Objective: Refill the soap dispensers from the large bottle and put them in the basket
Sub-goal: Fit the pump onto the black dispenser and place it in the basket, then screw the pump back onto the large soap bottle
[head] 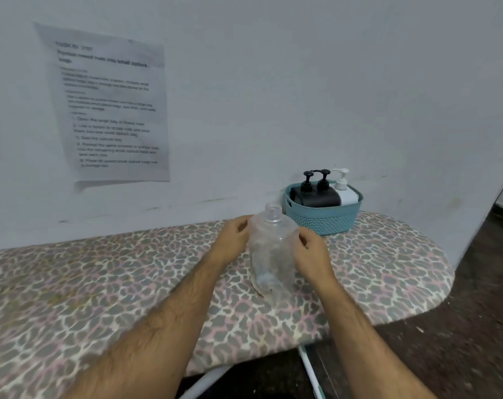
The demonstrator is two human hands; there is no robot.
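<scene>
A pale wall fills the upper half of the view, and against it stands an ironing board with a leopard-print cover in grey, pink and cream, its rounded end to the right over a dark floor. A printed sheet of paper hangs on the wall to the left, its text too blurred to read reliably. At the far right end of the board, against the wall, sits a teal plastic basket with a woven-look lower wall. Inside it stand three pump dispensers: two black dispensers side by side on the left and a white dispenser on the right, all upright with their pumps on. Just in front and to the left of the basket, a large clear bottle stands upright on the board, uncapped and looking nearly empty, with only a little something at its base. Both bare forearms reach in from the bottom of the view. The left hand grips the bottle's left shoulder with curled fingers, and the right hand holds its right side, the fingers bent round the clear wall.
</scene>
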